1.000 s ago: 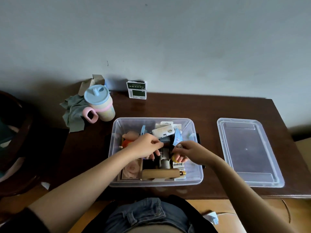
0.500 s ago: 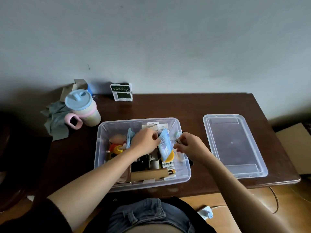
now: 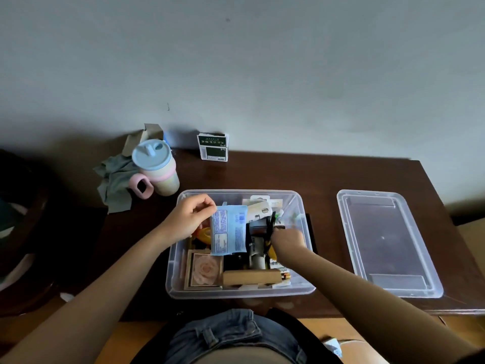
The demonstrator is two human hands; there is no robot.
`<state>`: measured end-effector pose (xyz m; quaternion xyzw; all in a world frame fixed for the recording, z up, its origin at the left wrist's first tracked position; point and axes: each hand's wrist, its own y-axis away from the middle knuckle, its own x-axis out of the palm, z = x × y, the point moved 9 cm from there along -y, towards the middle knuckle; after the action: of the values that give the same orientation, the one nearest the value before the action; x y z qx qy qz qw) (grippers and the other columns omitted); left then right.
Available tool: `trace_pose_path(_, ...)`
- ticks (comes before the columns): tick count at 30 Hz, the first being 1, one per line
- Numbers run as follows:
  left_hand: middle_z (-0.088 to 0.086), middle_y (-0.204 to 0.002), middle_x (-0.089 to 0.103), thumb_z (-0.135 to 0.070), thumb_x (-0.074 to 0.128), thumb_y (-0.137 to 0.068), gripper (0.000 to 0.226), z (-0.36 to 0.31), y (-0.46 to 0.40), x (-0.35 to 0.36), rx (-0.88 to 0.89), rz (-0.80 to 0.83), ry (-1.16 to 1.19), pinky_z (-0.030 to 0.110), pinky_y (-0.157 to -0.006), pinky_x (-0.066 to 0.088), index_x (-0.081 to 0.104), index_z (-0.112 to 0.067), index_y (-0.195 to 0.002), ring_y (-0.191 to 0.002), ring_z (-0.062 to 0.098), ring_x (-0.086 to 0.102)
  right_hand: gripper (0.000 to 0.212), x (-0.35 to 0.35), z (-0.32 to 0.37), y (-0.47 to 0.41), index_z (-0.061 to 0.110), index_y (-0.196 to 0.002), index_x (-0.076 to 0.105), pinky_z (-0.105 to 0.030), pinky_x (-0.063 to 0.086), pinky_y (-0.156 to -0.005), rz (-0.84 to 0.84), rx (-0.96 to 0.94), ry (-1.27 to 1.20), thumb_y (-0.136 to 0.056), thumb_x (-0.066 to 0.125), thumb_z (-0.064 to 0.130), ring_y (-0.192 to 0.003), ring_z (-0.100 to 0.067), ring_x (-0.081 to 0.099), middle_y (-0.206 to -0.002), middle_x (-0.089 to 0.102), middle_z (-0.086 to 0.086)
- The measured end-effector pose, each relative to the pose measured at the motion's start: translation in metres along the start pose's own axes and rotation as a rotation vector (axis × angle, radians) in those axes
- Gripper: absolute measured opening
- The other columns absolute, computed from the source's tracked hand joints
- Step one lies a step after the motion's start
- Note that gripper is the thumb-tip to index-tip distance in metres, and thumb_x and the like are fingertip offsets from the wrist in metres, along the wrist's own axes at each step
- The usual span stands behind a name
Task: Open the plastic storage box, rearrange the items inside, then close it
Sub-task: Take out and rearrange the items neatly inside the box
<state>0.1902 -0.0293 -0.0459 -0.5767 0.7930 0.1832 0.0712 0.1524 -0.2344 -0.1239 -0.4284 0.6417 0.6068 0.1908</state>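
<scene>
1. Head view: the clear plastic storage box (image 3: 237, 291) is sitting open on the dark wooden table (image 3: 315, 177), near the front edge, and its lid (image 3: 388, 243) is lying flat on the table to the right, well apart from it.
2. The left hand (image 3: 190, 222) is pinching the top left corner of a light blue packet (image 3: 229, 229) between thumb and fingertips and is holding it upright above the box's left half. Half a second ago this packet was lower among the contents, between the two hands; now it is hanging clear of them.
3. The right hand (image 3: 288, 239) is reaching down into the right half of the box, beside a black strap (image 3: 269, 232). Its fingers are hidden, so I cannot tell whether it is gripping anything. A moment ago it was hovering above the rim.
4. A rose-patterned box (image 3: 206, 269) and a tan wooden block (image 3: 250, 278) are lying along the near wall.
5. Judging from this, the rearranging is midway: one item is lifted out, a space is being cleared, and closing is not yet due.
6. A lidded sippy cup (image 3: 156, 168), a grey cloth (image 3: 115, 179) and a small green carton (image 3: 213, 147) are standing at the far left.
</scene>
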Motion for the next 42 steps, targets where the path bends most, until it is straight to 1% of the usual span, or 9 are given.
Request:
trace_pose_path(5, -0.003, -0.067, 0.056, -0.004, 0.053, -0.094, 0.022, 0.022, 0.002, -0.018, -0.046, -0.186, 0.182, 0.014, -0.053, 0.044, 0.058, -0.014, -0.076, -0.052, -0.001, 0.053, 0.029, 0.006, 0.005, -0.003, 0.013, -0.105, 0.06, -0.024, 0.041, -0.057, -0.047, -0.048, 0.086, -0.082, 0.067, 0.028, -0.087, -0.017, 0.065, -0.096, 0.067, 0.002)
trace_pose_path(11, 0.0, -0.068, 0.05, -0.007, 0.05, -0.096, 0.021, 0.022, -0.004, -0.028, -0.051, -0.248, 0.216, 0.015, -0.048, 0.043, 0.055, -0.014, -0.077, -0.056, 0.003, 0.048, 0.048, -0.021, -0.007, 0.008, 0.013, -0.072, 0.059, -0.02, 0.028, -0.048, 0.134, -0.118, -0.492, -0.069, 0.07, 0.06, -0.051, -0.007, 0.039, -0.059, 0.045, 0.006)
trace_pose_path(15, 0.002, -0.067, 0.047, -0.008, 0.05, -0.096, 0.02, 0.012, -0.009, -0.02, -0.028, -0.244, 0.2, 0.022, -0.05, 0.037, 0.054, -0.012, -0.077, -0.059, 0.009, 0.044, 0.062, -0.038, 0.033, 0.024, 0.008, -0.124, 0.056, -0.019, 0.04, -0.069, 0.25, -0.325, -0.718, -0.082, 0.062, 0.054, -0.075, -0.004, 0.051, -0.091, 0.059, 0.005)
trace_pose_path(18, 0.002, -0.066, 0.048, -0.005, 0.051, -0.095, 0.016, 0.004, -0.011, -0.016, 0.035, -0.221, 0.156, 0.026, -0.055, 0.037, 0.056, -0.006, -0.08, -0.061, 0.011, 0.044, 0.048, -0.044, 0.027, 0.022, -0.003, -0.119, 0.053, -0.04, 0.048, -0.088, 0.215, -0.293, -0.663, -0.095, 0.049, 0.039, -0.104, -0.031, 0.058, -0.122, 0.058, -0.02)
trace_pose_path(24, -0.006, -0.066, 0.055, -0.007, 0.055, -0.093, 0.021, 0.005, -0.013, -0.003, 0.068, -0.168, 0.09, 0.012, -0.058, 0.039, 0.057, -0.014, -0.073, -0.059, -0.003, 0.052, 0.019, -0.038, -0.011, 0.008, 0.007, -0.094, 0.063, -0.03, 0.047, -0.069, 0.058, -0.113, -0.223, -0.088, 0.057, 0.024, -0.091, -0.025, 0.061, -0.097, 0.066, -0.008)
trace_pose_path(27, -0.01, -0.065, 0.055, -0.013, 0.054, -0.095, 0.018, 0.015, -0.014, 0.006, 0.0, -0.111, 0.097, 0.014, -0.056, 0.04, 0.057, -0.018, -0.078, -0.058, -0.006, 0.052, 0.038, -0.012, 0.01, -0.001, 0.025, -0.06, 0.036, -0.024, 0.034, -0.049, 0.122, -0.087, -0.245, -0.086, 0.063, 0.033, -0.068, -0.019, 0.051, -0.063, 0.047, 0.001)
trace_pose_path(31, -0.01, -0.067, 0.054, -0.013, 0.053, -0.095, 0.017, 0.018, -0.012, 0.006, -0.02, -0.104, 0.098, 0.014, -0.056, 0.039, 0.057, -0.017, -0.08, -0.058, -0.008, 0.05, 0.045, 0.017, 0.008, -0.015, 0.02, -0.059, 0.037, -0.025, 0.038, -0.055, 0.146, 0.037, -0.356, -0.082, 0.065, 0.047, -0.079, -0.02, 0.055, -0.061, 0.041, 0.005)
trace_pose_path(35, -0.005, -0.067, 0.053, -0.011, 0.052, -0.096, 0.013, 0.019, -0.011, 0.001, -0.033, -0.145, 0.128, 0.01, -0.053, 0.039, 0.058, -0.008, -0.084, -0.056, -0.006, 0.051, 0.045, 0.018, -0.002, -0.017, 0.014, -0.056, 0.038, -0.023, 0.029, -0.046, 0.201, 0.03, -0.488, -0.084, 0.065, 0.036, -0.052, -0.013, 0.039, -0.056, 0.039, 0.001)
trace_pose_path(42, -0.001, -0.069, 0.05, -0.002, 0.052, -0.094, 0.013, 0.006, -0.01, -0.017, 0.03, -0.26, 0.142, 0.01, -0.059, 0.036, 0.06, -0.003, -0.083, -0.059, -0.004, 0.049, 0.032, -0.018, 0.001, 0.02, 0.015, -0.064, 0.051, -0.015, 0.029, -0.043, 0.326, -0.085, -0.819, -0.092, 0.049, 0.031, -0.045, -0.008, 0.033, -0.055, 0.04, 0.004)
